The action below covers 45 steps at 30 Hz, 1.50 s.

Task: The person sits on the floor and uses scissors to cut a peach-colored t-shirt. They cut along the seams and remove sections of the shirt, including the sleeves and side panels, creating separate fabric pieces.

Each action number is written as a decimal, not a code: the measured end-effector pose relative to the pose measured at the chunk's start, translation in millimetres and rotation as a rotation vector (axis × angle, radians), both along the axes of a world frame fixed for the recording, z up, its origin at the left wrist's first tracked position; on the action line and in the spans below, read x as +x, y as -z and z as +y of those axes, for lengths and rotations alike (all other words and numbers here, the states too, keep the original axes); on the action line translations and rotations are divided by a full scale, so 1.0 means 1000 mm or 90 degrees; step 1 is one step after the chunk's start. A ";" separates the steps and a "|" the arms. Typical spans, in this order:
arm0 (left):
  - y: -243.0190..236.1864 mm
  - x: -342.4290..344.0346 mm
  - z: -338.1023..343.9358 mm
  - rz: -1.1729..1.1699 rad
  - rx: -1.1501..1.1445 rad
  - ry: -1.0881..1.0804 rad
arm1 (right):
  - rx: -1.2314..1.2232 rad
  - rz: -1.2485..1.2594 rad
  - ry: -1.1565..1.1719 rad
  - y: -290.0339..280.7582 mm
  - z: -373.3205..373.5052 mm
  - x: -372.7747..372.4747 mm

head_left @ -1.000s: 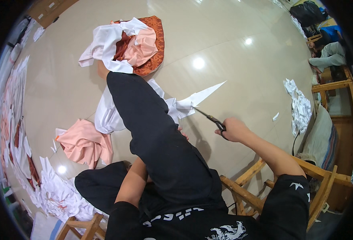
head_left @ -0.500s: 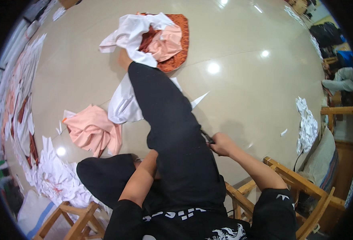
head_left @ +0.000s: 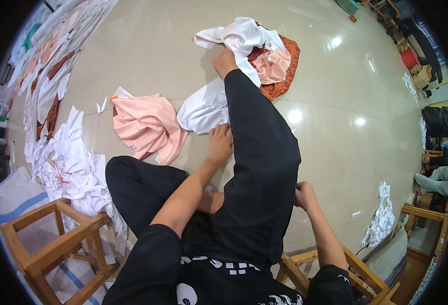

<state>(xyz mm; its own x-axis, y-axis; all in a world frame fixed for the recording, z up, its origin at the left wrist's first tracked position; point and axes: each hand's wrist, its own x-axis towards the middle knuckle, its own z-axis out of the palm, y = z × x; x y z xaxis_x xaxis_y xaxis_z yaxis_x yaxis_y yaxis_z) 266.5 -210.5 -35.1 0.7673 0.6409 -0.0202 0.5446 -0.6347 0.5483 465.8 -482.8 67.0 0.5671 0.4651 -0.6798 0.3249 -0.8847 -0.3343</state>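
White cloth (head_left: 203, 108) on floor (head_left: 346, 147), well in from floor's left edge. Left hand (head_left: 220, 143) at cloth's near edge; grip cannot be told. Right hand (head_left: 306, 196) curled round dark handle (head_left: 298, 187), mostly hidden. Peach cloth (head_left: 148, 126) just beside white.

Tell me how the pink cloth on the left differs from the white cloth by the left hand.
The pink cloth shows reddish-brown bits at its edges; the visible part of the white cloth looks plain white.
The pink cloth lies clear of both hands, while the white cloth has the left hand at its lower edge.
The pink cloth is unobstructed; the white cloth meets the raised leg in view.
Both lie rumpled on the floor.
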 end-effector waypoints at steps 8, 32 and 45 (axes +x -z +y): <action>-0.006 -0.047 0.035 -0.105 0.146 -0.115 | 0.403 0.027 -0.209 0.036 0.056 -0.002; -0.076 -0.110 0.101 -0.317 -0.072 -0.192 | 0.358 0.046 0.094 0.072 -0.011 0.033; -0.135 -0.510 0.151 0.283 0.437 -0.619 | 0.424 0.005 0.127 0.084 0.029 0.030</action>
